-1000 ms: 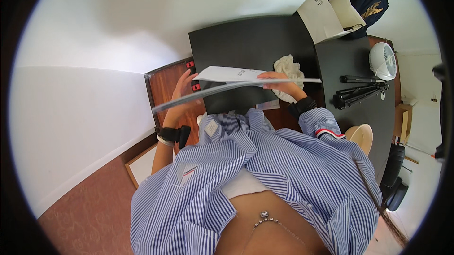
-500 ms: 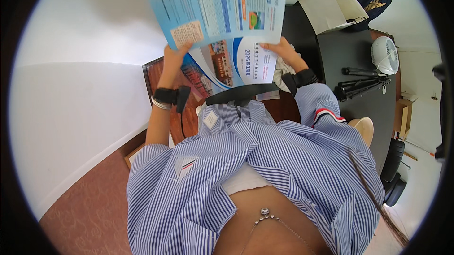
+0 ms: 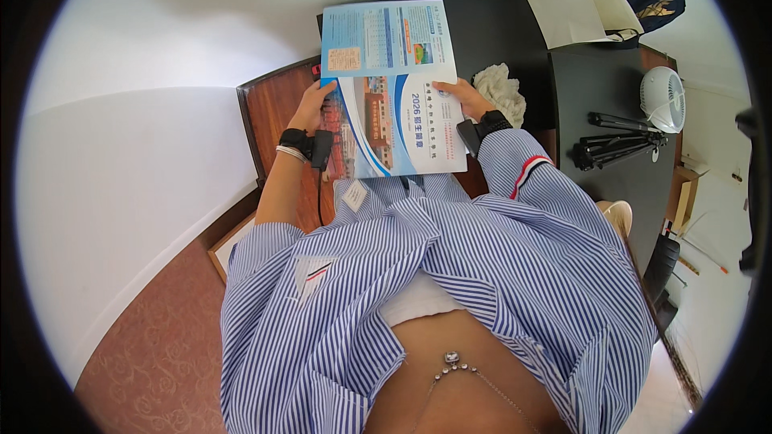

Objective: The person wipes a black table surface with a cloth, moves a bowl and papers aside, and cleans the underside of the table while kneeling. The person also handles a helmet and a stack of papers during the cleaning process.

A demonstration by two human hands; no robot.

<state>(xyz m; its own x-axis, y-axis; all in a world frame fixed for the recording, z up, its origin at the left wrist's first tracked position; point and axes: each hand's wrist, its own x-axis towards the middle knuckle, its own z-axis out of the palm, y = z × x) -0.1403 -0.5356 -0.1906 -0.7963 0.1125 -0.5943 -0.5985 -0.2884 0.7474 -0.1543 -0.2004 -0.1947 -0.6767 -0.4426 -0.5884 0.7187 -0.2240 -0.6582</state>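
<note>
Lowered since a moment ago: blue-and-white brochure (image 3: 394,84), now flat over the desk's (image 3: 498,28) near edge. Left hand (image 3: 312,104) and right hand (image 3: 460,98) pinch its side edges, fingers closed.

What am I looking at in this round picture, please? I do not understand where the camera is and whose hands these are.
The camera sits on a person's head and looks down, so its wide lens bends the picture into a circle. The striped blue shirt at the bottom is the person's own body.

Both hands hold one thing, a blue and white brochure: the left hand grips its left edge and the right hand its right edge. Each wrist wears a black band.

Beyond it is a black table with a small white fan, a folded black tripod, a crumpled cloth and a white paper bag.
</note>
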